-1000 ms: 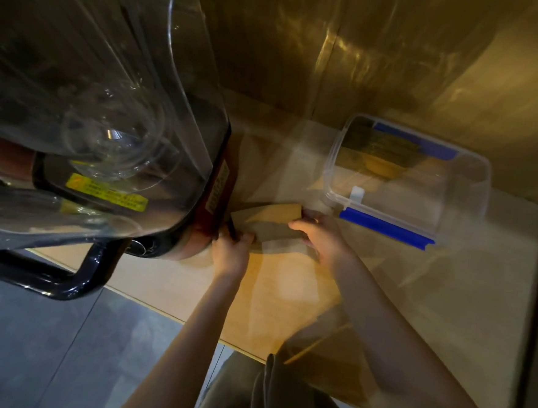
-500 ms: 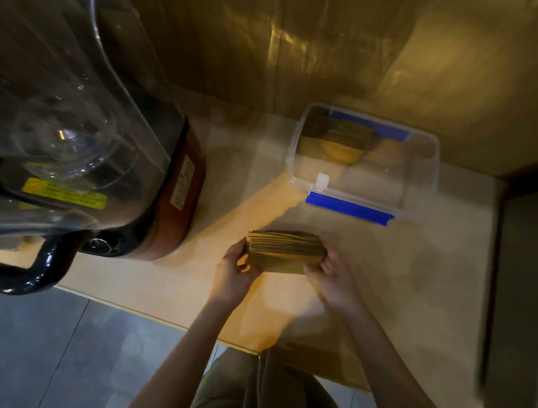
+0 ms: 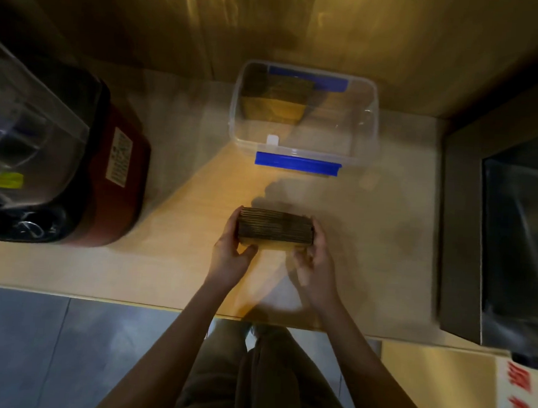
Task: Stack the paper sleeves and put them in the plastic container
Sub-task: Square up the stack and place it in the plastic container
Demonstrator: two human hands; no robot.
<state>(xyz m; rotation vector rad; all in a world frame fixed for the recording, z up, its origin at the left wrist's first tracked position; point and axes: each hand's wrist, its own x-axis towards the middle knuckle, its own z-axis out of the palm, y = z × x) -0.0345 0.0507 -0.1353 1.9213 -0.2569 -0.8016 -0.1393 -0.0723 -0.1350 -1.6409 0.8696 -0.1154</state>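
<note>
A thick stack of brown paper sleeves stands on edge over the wooden counter, squeezed between both hands. My left hand clamps its left end and my right hand clamps its right end. Beyond the stack sits the clear plastic container with blue clips, open on top. More brown sleeves lie inside it against the far left corner.
A blender with a clear jug and dark red base stands at the left. A dark metal appliance fills the right side. The wooden counter ends at its front edge near my body, and a wall rises behind the container.
The stack was gathered beside the blender base, then lifted on edge between both hands and carried right, in front of the container. The view has shifted right as well.
</note>
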